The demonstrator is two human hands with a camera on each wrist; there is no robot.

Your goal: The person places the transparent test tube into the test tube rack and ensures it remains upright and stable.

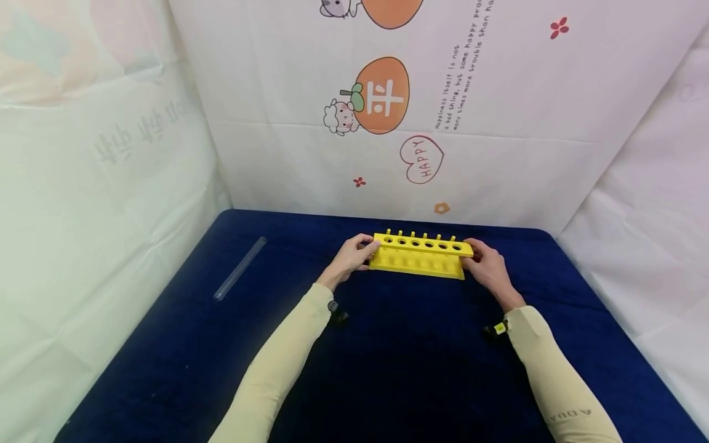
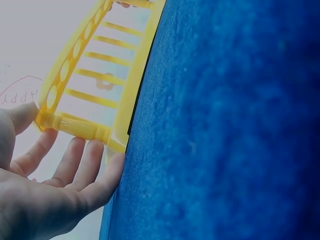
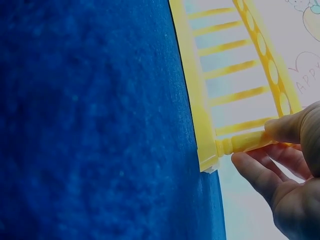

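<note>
A yellow test tube rack [image 1: 415, 259] stands toward the back of the blue table, with a row of holes along its top bar and several pegs behind. My left hand [image 1: 349, 257] holds its left end; in the left wrist view the thumb lies at the top bar and the fingers [image 2: 85, 157] touch the end post. At the other end, my right hand [image 1: 490, 267] grips the rack, thumb and fingers around the end post [image 3: 247, 142]. The rack's holes hold no tubes. Apart from both hands, a clear test tube [image 1: 240, 269] lies on the left of the table.
Dark blue cloth [image 1: 421, 369] covers the table. Behind it hangs a white printed curtain [image 1: 277, 166], and similar white sheets [image 1: 100, 215] enclose the left and right sides. Both forearms wear pale sleeves [image 1: 277, 351] with small devices at the wrists.
</note>
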